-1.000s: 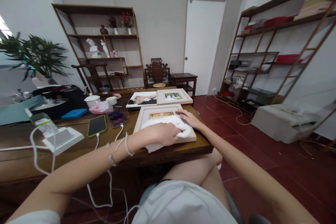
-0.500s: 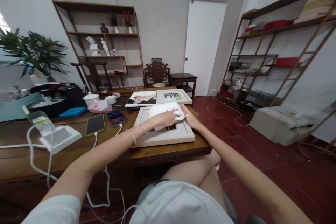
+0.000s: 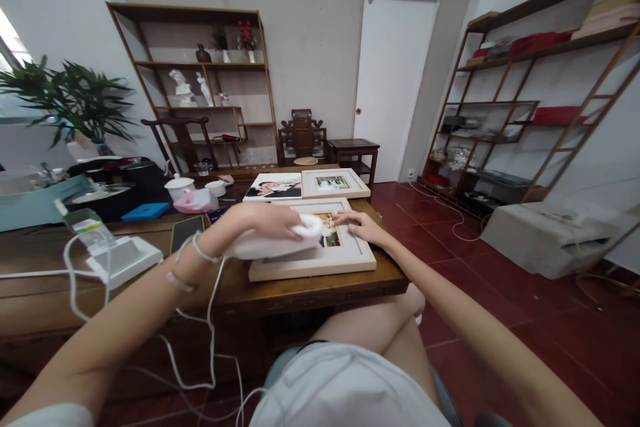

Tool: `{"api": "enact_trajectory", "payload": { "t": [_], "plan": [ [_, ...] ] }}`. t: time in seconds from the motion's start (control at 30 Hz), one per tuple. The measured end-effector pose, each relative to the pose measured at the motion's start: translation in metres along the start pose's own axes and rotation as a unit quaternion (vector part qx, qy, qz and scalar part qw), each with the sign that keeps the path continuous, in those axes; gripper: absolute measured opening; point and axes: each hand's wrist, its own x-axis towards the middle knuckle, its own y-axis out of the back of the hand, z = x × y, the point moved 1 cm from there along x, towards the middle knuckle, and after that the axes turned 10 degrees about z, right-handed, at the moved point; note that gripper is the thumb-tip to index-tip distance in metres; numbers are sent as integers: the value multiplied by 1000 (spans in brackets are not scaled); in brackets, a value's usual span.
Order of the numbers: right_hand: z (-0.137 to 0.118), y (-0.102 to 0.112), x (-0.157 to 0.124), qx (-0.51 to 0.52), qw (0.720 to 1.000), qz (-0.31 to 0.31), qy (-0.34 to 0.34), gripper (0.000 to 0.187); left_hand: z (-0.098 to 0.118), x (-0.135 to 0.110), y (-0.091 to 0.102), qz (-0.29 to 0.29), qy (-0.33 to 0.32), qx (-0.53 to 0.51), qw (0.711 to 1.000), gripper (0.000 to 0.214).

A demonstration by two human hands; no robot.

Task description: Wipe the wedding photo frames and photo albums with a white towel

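A pale wooden picture frame [image 3: 345, 268] lies flat near the table's front edge, with a small photo [image 3: 331, 230] inside its wide white mat. My left hand [image 3: 267, 219] grips a folded white cloth [image 3: 280, 247] over the frame's left part, covering that side. Whether the cloth's underside touches the frame, I cannot tell. My right hand [image 3: 364, 227] rests on the frame's right side, fingers stretched out over the mat beside the photo, holding nothing.
Behind the frame lie a photo panel [image 3: 274, 187] and another framed picture [image 3: 336, 183]. A phone [image 3: 186, 233] with white cables [image 3: 213, 320], a white box [image 3: 125, 261], a blue case [image 3: 145, 211] and a white pot [image 3: 179, 188] stand left on the wooden table [image 3: 325, 290].
My left hand has swept the cloth left across the frame, uncovering the photo. My right hand, earlier at the frame's right edge by the cloth, now lies over the mat.
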Motion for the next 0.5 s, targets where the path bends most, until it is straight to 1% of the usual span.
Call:
{"api": "enact_trajectory", "payload": {
  "t": [0.03, 0.07, 0.1, 0.13, 0.17, 0.2, 0.23, 0.27, 0.3, 0.33, 0.43, 0.5],
  "plan": [
    [0, 0, 0, -7, 1000, 3, -4, 42, -18, 4, 4, 18, 23, 3, 1000, 38],
    [-1, 0, 0, -13, 1000, 4, -7, 42, -35, 8, 8, 44, 64, 18, 997, 37],
    [-1, 0, 0, -17, 1000, 5, -7, 42, -52, 12, 10, 77, 107, 39, 991, 34],
    [-1, 0, 0, -19, 1000, 4, -6, 42, -65, 14, 10, 127, 146, 70, 979, 30],
    [-1, 0, 0, -20, 1000, 4, -4, 42, -76, 16, 9, 175, 177, 101, 963, 29],
    [-1, 0, 1, -21, 1000, 4, -2, 42, -83, 17, 6, 219, 193, 129, 948, 31],
    [-1, 0, 1, -21, 1000, 5, -1, 42, -87, 18, 0, 252, 196, 151, 936, 36],
    [-1, 0, 1, -20, 1000, 6, -1, 42, -89, 19, -9, 269, 187, 163, 931, 40],
    [0, 1, 1, -19, 1000, 6, -2, 43, -89, 21, -19, 271, 171, 164, 933, 44],
    [0, 1, 1, -18, 1000, 6, -4, 43, -88, 23, -30, 258, 154, 157, 941, 47],
    [2, 0, 1, -16, 1000, 5, -9, 43, -80, 33, -65, 191, 112, 121, 968, 52],
    [3, 0, 1, -14, 1000, 7, -10, 43, -74, 39, -82, 172, 101, 115, 973, 53]
  ]
}}
